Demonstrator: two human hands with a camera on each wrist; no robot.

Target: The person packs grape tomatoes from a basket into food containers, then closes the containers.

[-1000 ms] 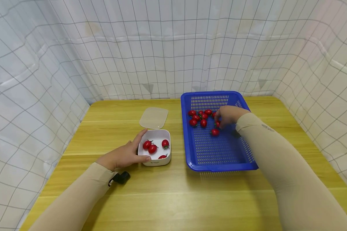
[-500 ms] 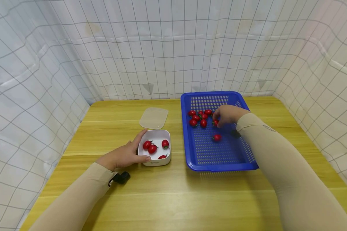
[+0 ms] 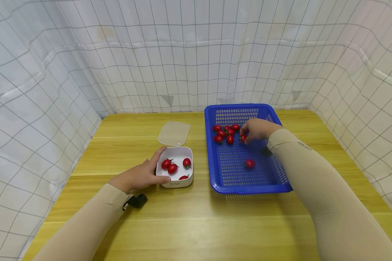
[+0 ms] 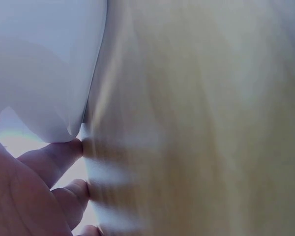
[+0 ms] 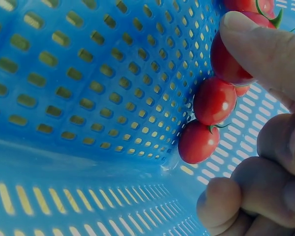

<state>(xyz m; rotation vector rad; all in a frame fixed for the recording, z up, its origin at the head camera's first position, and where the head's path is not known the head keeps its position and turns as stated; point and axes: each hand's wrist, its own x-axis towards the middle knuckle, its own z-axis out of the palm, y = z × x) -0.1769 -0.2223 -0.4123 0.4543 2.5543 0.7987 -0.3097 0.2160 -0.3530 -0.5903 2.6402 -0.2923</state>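
Note:
My left hand (image 3: pixel 138 176) holds the left side of a small white square box (image 3: pixel 179 185), thumb at the front and index finger at the back. Inside the box lie several red cherry tomatoes (image 3: pixel 172 168). In the left wrist view, fingertips (image 4: pixel 71 147) meet the wall of the box. To the right, my right hand (image 3: pixel 258 129) reaches into a blue plastic basket (image 3: pixel 235 177) and pinches a cherry tomato (image 5: pixel 229 61); the thumb shows on it in the right wrist view. More tomatoes (image 3: pixel 229 139) cluster at the basket's back left. A single blurred tomato (image 3: pixel 249 164) lies nearer the front.
A translucent flat lid (image 3: pixel 174 133) lies on the wooden table (image 3: pixel 196 224) behind the box. White checked curtains (image 3: pixel 196 61) surround the table at the back and both sides. The basket's raised rim (image 3: pixel 212 156) stands between the box and the right hand.
The lone tomato has rolled toward the front of the basket and slightly right. My right hand has shifted slightly left; my left hand and the box have stayed put.

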